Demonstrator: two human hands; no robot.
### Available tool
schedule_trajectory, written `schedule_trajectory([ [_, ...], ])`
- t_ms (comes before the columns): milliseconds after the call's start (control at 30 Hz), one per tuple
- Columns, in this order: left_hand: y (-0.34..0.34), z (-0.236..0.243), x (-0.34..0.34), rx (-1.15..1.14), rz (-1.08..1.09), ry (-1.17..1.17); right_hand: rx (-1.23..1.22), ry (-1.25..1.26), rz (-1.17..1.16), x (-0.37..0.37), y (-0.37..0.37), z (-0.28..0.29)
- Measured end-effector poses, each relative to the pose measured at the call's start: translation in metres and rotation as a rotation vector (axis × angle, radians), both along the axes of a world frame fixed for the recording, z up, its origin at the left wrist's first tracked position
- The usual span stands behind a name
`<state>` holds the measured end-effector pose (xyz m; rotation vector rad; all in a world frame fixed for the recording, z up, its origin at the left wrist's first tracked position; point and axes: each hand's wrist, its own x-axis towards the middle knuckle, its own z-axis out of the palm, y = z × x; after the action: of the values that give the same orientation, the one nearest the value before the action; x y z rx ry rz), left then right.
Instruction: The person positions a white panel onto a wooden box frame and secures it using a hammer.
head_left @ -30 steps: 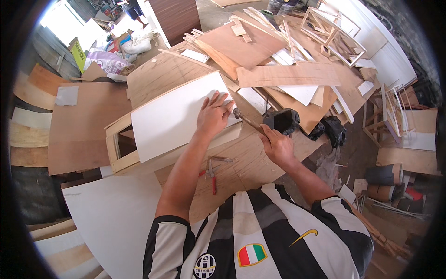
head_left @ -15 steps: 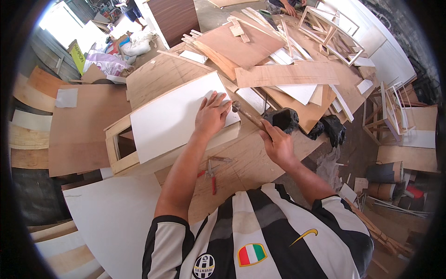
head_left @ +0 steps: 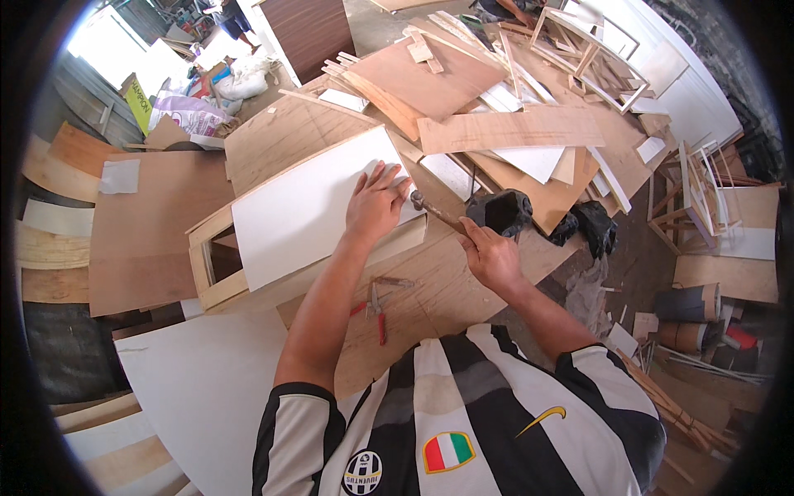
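My left hand (head_left: 377,201) lies spread and flat on a white panel (head_left: 302,213), close to its right end. The panel covers most of a long wooden frame (head_left: 217,256), whose bare left end shows an opening. In my right hand (head_left: 495,258) is a hammer (head_left: 438,212), gripped by its wooden handle. The hammer's head is at the panel's right edge, just beside my left fingertips; whether it touches cannot be made out. Pliers with red handles (head_left: 380,318) lie on the plywood tabletop (head_left: 430,285) between my forearms.
Beyond the frame, plywood offcuts (head_left: 513,131) and strips are heaped. A black open container (head_left: 500,212) stands right of the hammer. Small wooden frames (head_left: 591,62) lie at the far right. A large white board (head_left: 207,388) is near left. Other people are partly visible at the far edge.
The hammer and my right hand have shifted very slightly left and downward. My left hand stays flat on the panel. A person's hands at the far edge have moved.
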<state>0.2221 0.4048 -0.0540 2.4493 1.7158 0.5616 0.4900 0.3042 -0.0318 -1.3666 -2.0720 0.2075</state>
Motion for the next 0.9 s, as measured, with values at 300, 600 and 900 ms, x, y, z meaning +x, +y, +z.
schedule_trajectory([
  [300, 0.000, 0.001, 0.000, -0.020, 0.006, 0.011, 0.011, 0.016, 0.006, -0.003, 0.000, 0.001],
  [600, -0.002, 0.001, 0.000, 0.011, -0.006, -0.050, 0.018, 0.069, 0.006, -0.001, -0.001, -0.003],
  [900, -0.001, -0.001, -0.002, 0.005, -0.017, -0.040, -0.069, 0.129, -0.031, -0.004, -0.006, 0.000],
])
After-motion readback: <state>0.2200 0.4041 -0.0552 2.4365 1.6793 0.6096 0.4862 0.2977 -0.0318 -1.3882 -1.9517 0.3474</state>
